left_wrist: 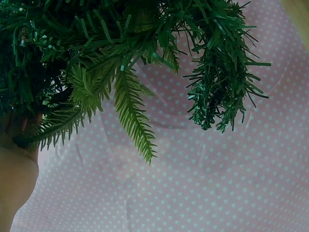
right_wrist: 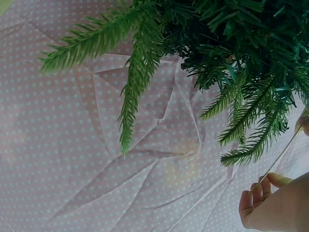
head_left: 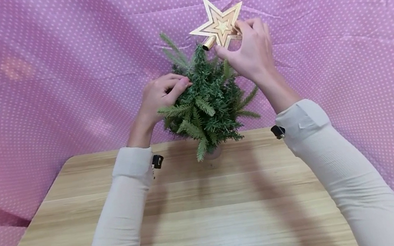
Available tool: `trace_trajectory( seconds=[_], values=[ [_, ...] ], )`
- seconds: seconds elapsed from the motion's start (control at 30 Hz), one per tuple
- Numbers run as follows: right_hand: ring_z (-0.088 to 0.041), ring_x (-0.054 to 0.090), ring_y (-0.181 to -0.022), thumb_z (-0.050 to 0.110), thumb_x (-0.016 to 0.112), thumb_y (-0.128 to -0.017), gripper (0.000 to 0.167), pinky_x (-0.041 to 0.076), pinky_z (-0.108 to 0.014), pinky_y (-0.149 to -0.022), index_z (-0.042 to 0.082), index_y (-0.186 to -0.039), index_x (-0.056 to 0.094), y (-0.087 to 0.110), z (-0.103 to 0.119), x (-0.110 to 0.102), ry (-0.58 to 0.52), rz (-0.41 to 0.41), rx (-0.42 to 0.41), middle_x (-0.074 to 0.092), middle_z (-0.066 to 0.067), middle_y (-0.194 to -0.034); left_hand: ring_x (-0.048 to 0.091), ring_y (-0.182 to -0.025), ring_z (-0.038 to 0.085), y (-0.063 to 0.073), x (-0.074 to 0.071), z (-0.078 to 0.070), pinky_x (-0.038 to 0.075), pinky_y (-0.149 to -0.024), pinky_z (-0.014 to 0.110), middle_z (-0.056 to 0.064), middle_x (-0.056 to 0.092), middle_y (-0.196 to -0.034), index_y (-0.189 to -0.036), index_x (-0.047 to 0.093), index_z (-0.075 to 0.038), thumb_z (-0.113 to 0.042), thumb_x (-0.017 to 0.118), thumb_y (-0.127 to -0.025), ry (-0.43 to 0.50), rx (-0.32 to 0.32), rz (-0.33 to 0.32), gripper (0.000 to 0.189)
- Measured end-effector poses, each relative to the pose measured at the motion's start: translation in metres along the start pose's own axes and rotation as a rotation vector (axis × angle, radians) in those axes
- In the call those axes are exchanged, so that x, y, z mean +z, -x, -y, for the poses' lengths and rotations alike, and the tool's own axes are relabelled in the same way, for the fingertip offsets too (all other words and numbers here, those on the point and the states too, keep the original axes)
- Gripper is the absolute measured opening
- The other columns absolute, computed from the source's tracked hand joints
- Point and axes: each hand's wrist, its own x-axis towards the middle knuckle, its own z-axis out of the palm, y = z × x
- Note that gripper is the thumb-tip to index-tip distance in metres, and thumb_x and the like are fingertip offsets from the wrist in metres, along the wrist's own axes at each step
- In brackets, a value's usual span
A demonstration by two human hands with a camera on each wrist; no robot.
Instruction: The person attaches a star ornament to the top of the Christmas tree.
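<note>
On the pale wood-grain desk [head_left: 217,212], a small bushy green artificial fir tree [head_left: 212,95] stands upright; right hand [head_left: 252,50]: fingers pinch a flat gold five-pointed star [head_left: 222,26], tilted, its tube just beside the treetop; left hand [head_left: 157,97]: fingers grip foliage.

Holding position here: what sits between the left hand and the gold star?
In the head view, the upper branches of the green tree lie between the left hand and the gold star.
</note>
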Motion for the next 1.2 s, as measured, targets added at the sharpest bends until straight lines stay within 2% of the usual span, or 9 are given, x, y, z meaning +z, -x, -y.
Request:
trace_trajectory(
  seconds=[0.2, 0.7, 0.9, 1.2],
  values=[
    [-0.019, 0.038, -0.131, 0.055, 0.071, -0.087, 0.078, 0.029, -0.032, -0.113, 0.011, -0.149, 0.05, -0.001, 0.003, 0.0, 0.0, -0.007, 0.019, 0.047, -0.007, -0.14, 0.066, -0.106, 0.015, 0.0, -0.001, 0.0, 0.048, -0.09, 0.038, -0.001, 0.073, -0.117, -0.106, 0.08, -0.016, -0.043, 0.052, -0.101, -0.001, 0.002, 0.004, 0.039],
    [-0.016, 0.037, -0.13, 0.055, 0.072, -0.086, 0.079, 0.029, -0.028, -0.111, 0.011, -0.149, 0.05, -0.003, 0.011, 0.001, 0.007, -0.04, 0.039, 0.047, -0.004, -0.139, 0.066, -0.105, 0.015, 0.001, -0.002, 0.001, 0.049, -0.091, 0.037, -0.001, 0.074, -0.115, -0.105, 0.081, -0.016, -0.04, 0.054, -0.102, 0.006, 0.019, -0.008, 0.036],
    [-0.017, 0.038, -0.128, 0.054, 0.074, -0.085, 0.08, 0.03, -0.028, -0.11, 0.01, -0.148, 0.05, -0.002, 0.014, 0.001, 0.009, -0.053, 0.004, 0.048, -0.005, -0.138, 0.066, -0.104, 0.015, 0.002, -0.002, -0.001, 0.049, -0.091, 0.037, 0.0, 0.074, -0.116, -0.105, 0.08, -0.016, -0.041, 0.054, -0.102, 0.003, 0.009, -0.004, 0.036],
    [-0.02, 0.039, -0.127, 0.05, 0.075, -0.086, 0.073, 0.028, -0.028, -0.111, 0.006, -0.141, 0.055, 0.0, 0.015, 0.0, 0.031, -0.095, -0.081, 0.05, -0.009, -0.134, 0.066, -0.105, 0.015, 0.003, -0.002, -0.004, 0.048, -0.092, 0.038, -0.001, 0.073, -0.117, -0.106, 0.08, -0.016, -0.043, 0.053, -0.103, -0.001, -0.012, 0.002, 0.038]
  ],
)
